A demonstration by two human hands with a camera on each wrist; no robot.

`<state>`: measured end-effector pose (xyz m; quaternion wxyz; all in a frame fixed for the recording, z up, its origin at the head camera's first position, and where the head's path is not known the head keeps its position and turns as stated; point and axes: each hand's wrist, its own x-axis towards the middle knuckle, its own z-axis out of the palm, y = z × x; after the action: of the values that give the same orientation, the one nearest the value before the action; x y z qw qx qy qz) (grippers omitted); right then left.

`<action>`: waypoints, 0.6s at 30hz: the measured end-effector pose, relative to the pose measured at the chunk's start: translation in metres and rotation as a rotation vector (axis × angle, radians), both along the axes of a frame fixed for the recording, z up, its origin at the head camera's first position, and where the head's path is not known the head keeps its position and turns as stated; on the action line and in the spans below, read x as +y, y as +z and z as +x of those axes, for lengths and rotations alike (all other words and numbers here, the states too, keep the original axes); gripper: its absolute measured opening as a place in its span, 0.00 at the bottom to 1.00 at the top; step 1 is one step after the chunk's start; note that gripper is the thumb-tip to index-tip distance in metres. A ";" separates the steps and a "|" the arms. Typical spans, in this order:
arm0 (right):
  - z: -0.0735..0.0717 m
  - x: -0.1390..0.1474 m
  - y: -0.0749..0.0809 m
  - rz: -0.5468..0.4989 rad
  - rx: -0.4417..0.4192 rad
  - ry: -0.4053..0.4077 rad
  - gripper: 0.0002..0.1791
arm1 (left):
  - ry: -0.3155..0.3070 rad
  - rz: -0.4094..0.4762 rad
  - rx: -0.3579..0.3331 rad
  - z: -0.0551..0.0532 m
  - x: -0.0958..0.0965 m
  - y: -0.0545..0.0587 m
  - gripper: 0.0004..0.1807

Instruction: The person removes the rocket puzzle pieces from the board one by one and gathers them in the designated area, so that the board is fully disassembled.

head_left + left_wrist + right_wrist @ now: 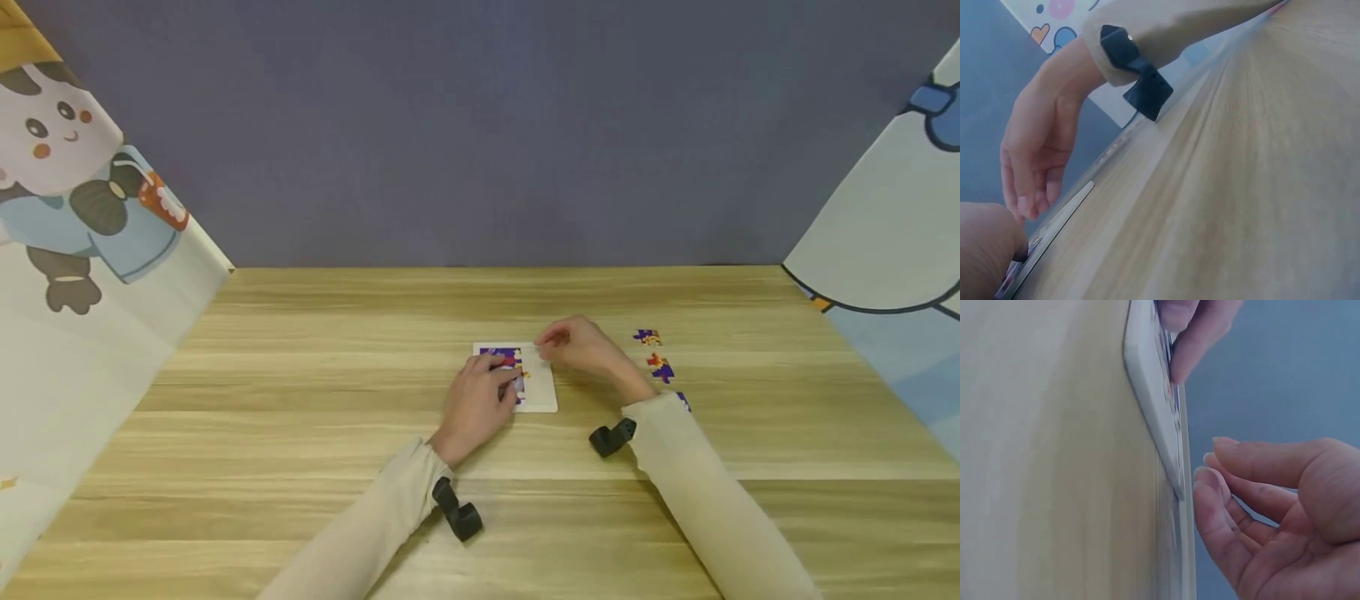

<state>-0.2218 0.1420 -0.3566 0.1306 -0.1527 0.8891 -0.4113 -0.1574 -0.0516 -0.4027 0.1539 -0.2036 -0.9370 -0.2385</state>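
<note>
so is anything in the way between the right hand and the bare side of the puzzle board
Nothing visible stands between the right hand and the bare right side of the puzzle board. The left hand covers part of the joined pieces on the left side only.

In my head view the left hand [474,404] hides the puzzle board [542,387] toward its 8 o'clock, and the right sleeve [697,467] hides part of the lowest loose piece [683,399], near 3 o'clock from the board. That piece's print is too small for me to read. My left wrist view cuts off the left hand at 8 o'clock; my right wrist view crops the board at 12 o'clock
</note>
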 end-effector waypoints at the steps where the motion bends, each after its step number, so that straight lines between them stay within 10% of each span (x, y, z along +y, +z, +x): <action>1: 0.000 -0.002 0.000 0.006 -0.006 0.000 0.13 | -0.001 0.001 0.000 0.000 0.000 0.000 0.14; 18: 0.001 -0.018 -0.002 0.033 -0.019 0.108 0.19 | -0.008 0.036 -0.001 0.000 0.001 -0.001 0.14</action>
<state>-0.2213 0.1241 -0.3584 0.1638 -0.1945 0.8849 -0.3902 -0.1578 -0.0509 -0.4040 0.1560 -0.2043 -0.9319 -0.2560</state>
